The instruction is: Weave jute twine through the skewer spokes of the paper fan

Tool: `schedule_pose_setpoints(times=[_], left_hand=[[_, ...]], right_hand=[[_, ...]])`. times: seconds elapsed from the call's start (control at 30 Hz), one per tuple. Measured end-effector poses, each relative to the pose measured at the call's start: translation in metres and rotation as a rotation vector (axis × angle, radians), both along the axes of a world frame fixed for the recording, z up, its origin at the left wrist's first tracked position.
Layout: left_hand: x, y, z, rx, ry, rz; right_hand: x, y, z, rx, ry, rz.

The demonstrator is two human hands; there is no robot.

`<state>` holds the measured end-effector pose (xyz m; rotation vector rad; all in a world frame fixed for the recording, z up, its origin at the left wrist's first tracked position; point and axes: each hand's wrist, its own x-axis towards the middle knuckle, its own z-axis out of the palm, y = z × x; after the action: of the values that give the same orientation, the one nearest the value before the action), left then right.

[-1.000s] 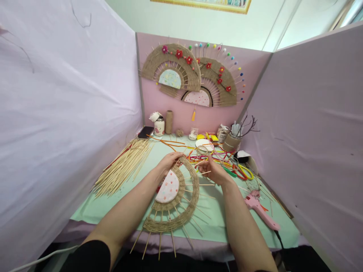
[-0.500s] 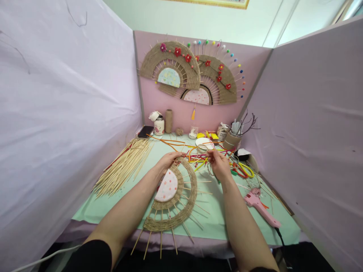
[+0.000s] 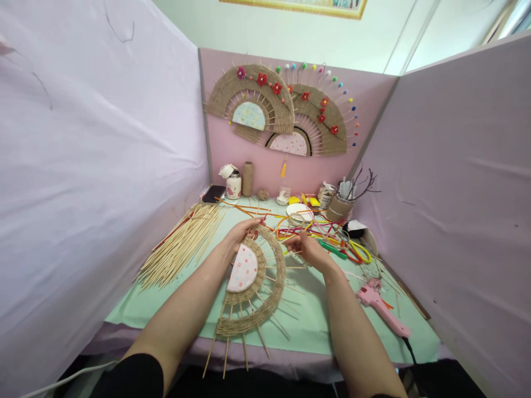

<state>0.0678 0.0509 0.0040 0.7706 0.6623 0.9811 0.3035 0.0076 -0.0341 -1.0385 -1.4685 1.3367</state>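
Observation:
A half-round fan woven of jute cord (image 3: pixel 271 287) on thin wooden sticks, with a white flowered centre (image 3: pixel 243 268), lies tilted on the green mat (image 3: pixel 323 326). My left hand (image 3: pixel 239 235) grips the fan's upper end, fingers closed on it. My right hand (image 3: pixel 306 247) is pinched beside the fan's right rim, on a thin stick or cord that I cannot make out clearly. Coloured pipe cleaners (image 3: pixel 327 232) lie just behind both hands.
A sheaf of bamboo sticks (image 3: pixel 182 243) lies at the left. A pink glue gun (image 3: pixel 381 309) rests at the right. Jars, a twine spool (image 3: pixel 248 178) and a cup of tools (image 3: pixel 341 204) stand at the back. Two finished fans (image 3: pixel 286 110) hang on the pink wall.
My right hand went back toward the pipe cleaners and returned to the fan's rim. The fan has tilted and shifted slightly left in my left hand.

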Motion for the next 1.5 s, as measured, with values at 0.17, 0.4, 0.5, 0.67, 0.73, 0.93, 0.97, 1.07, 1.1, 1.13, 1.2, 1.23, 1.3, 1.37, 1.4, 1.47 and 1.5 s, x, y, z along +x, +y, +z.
schedule_pose_setpoints(times=[0.17,0.4,0.5,0.67,0.73,0.93,0.97,1.07,1.1,1.13,1.2,1.23,1.3,1.37,1.4,1.47,1.5], left_hand=[[-0.004,0.000,0.002,-0.035,0.042,-0.053],[-0.012,-0.007,0.006,-0.085,-0.019,-0.108],[-0.017,-0.007,0.008,-0.137,-0.128,-0.239],[-0.024,-0.007,0.011,-0.129,-0.213,-0.297],[-0.025,-0.006,0.010,-0.121,-0.223,-0.308],[-0.028,0.002,0.004,-0.081,-0.298,-0.371],[-0.028,0.002,0.004,-0.079,-0.308,-0.360],[-0.031,0.003,0.005,-0.070,-0.333,-0.288],[-0.032,0.003,0.006,-0.063,-0.342,-0.261],[-0.033,0.002,0.008,-0.056,-0.351,-0.238],[-0.035,0.000,0.011,-0.041,-0.370,-0.196],[-0.036,0.000,0.012,-0.032,-0.380,-0.175],[-0.036,-0.001,0.014,-0.018,-0.399,-0.137],[-0.036,-0.002,0.014,-0.006,-0.426,-0.105],[-0.036,-0.002,0.014,-0.001,-0.441,-0.092],[-0.036,-0.002,0.015,0.009,-0.470,-0.057],[-0.036,-0.002,0.015,0.012,-0.485,-0.036]], right_hand=[[-0.007,-0.004,-0.001,-0.047,0.010,0.112],[-0.009,-0.008,0.005,0.001,-0.033,0.089],[-0.010,-0.009,0.009,0.052,-0.071,0.043],[-0.011,-0.009,0.014,0.139,-0.127,-0.079],[-0.010,-0.008,0.015,0.166,-0.125,-0.134],[-0.006,-0.004,0.014,0.285,-0.082,-0.325],[-0.005,-0.004,0.014,0.306,-0.070,-0.333],[-0.005,-0.005,0.014,0.325,-0.047,-0.306],[-0.005,-0.005,0.014,0.317,-0.043,-0.295],[-0.005,-0.006,0.014,0.307,-0.040,-0.287],[-0.006,-0.006,0.013,0.287,-0.026,-0.253],[-0.006,-0.006,0.013,0.279,-0.016,-0.224],[-0.006,-0.006,0.012,0.261,0.002,-0.141],[-0.007,-0.007,0.010,0.227,0.005,-0.051],[-0.007,-0.008,0.010,0.209,0.000,-0.012],[-0.008,-0.010,0.011,0.182,-0.023,0.043],[-0.008,-0.012,0.013,0.178,-0.038,0.054]])
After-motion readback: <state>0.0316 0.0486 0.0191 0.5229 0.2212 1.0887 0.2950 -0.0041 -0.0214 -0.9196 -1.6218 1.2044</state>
